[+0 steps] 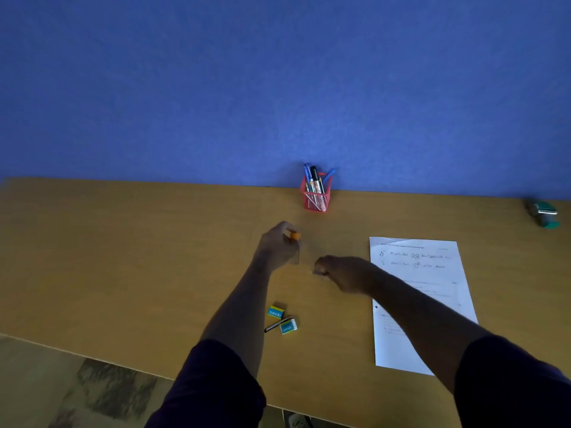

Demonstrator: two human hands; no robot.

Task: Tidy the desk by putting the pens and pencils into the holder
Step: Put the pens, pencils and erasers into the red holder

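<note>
A red mesh holder point(317, 197) stands at the back of the desk against the blue wall, with several pens and pencils upright in it. My left hand point(278, 247) hovers in front of it and grips a small orange-tipped object point(295, 236); the rest of that object is hidden in my fingers. My right hand point(341, 271) is beside it with curled fingers over the desk; whether it holds anything is hidden. A dark pencil point(277, 324) lies near the front between two small boxes.
Two small blue-and-yellow boxes point(276, 312) point(289, 327) lie by the pencil. A printed paper sheet point(420, 291) lies on the right. A green stapler point(544, 214) sits at the far right back. The wooden desk point(123, 257) ends at the front edge above the floor.
</note>
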